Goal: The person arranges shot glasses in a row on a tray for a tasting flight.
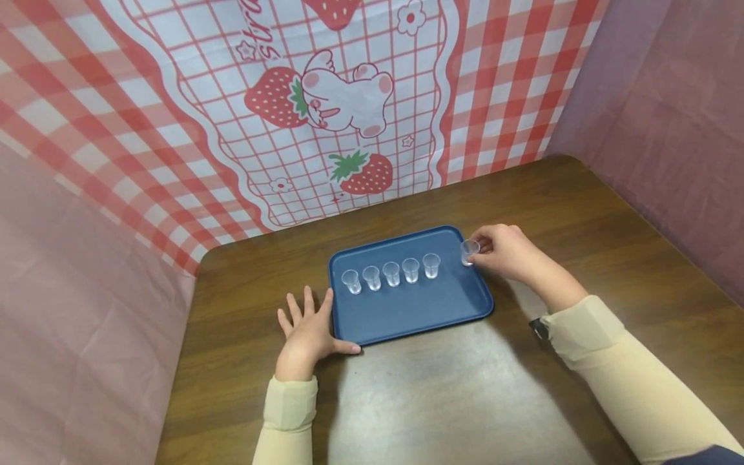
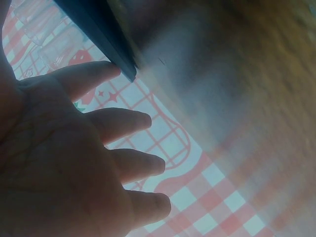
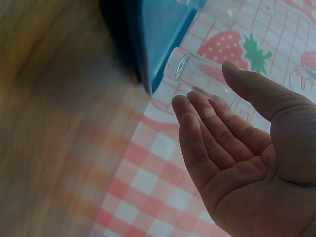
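A small clear cup [image 1: 468, 253] is between the thumb and fingers of my right hand [image 1: 506, 253], over the right edge of a blue tray [image 1: 407, 309]. In the right wrist view the held cup [image 3: 200, 74] is see-through, with the thumb on one side and the fingertips on the other. Several matching cups stand upright in a row across the tray, from a left-end cup [image 1: 351, 281] to a right-end cup [image 1: 431, 265]. My left hand [image 1: 307, 336] lies spread at the tray's left edge, index finger along its side and thumb at the near left corner.
The tray lies on a brown wooden table [image 1: 250, 284]. Behind the table hangs a red-and-white checked cloth [image 1: 500, 77] with strawberries on it. Pink cloth panels stand at the left [image 1: 87, 310] and at the right [image 1: 668, 129].
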A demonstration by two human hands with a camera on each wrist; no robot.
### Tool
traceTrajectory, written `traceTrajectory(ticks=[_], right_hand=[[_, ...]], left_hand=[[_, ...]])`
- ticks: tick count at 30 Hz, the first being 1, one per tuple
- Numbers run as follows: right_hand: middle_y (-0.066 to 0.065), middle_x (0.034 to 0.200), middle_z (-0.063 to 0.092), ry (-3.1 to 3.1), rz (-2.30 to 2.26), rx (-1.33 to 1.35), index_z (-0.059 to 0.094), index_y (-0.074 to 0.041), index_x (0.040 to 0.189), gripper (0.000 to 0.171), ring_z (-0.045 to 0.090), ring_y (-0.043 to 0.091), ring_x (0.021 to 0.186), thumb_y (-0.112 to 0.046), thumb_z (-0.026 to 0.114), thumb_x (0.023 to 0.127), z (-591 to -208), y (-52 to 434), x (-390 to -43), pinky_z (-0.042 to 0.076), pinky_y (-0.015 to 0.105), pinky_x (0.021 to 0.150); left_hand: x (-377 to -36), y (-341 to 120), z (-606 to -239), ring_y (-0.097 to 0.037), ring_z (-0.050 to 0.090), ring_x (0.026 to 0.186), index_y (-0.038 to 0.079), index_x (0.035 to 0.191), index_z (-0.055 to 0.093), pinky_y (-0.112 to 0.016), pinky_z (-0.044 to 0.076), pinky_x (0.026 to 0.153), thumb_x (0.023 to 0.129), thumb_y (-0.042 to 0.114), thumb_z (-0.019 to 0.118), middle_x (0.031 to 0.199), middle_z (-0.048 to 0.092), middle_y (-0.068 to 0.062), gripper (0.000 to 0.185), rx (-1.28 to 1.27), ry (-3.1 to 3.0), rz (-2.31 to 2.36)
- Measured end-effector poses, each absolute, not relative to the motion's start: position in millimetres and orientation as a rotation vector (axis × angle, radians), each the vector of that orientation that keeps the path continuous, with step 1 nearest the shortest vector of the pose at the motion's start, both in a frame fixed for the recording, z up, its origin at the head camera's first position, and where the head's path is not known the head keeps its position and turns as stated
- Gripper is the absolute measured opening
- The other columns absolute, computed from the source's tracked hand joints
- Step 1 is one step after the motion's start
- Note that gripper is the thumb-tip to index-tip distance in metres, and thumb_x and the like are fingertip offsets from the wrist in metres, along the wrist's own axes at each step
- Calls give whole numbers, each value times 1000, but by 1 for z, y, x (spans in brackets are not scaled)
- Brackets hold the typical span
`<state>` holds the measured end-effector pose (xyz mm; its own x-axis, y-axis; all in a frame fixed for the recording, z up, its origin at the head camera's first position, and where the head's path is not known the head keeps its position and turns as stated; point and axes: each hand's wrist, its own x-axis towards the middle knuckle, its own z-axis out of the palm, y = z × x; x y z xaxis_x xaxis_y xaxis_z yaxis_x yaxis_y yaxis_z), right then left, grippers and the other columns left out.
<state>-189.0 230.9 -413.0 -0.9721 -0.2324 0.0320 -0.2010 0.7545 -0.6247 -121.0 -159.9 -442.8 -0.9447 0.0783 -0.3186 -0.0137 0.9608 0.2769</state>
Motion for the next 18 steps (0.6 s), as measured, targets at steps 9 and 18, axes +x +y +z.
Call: traceTrajectory(ticks=[9,18], right_hand=[[15,93,71,2883,-998,-411,71,8,107,33,68,29,88,-10,85,83,-421,212,-191,57,45,75],[11,88,71,2878,-979,-449,71,7,104,31,67,27,85,-9,85,81,-428,206,-193,56,45,76]], left_hand=[[-121,-160,-442,-54,-15,146,17,164,22,-70,-10,110,58,61,94,166,-1,-26,135,41,2780,408],[-121,-161,-442,-54,-15,146,18,164,22,-70,-11,110,58,62,93,166,-1,-26,135,39,2779,399]])
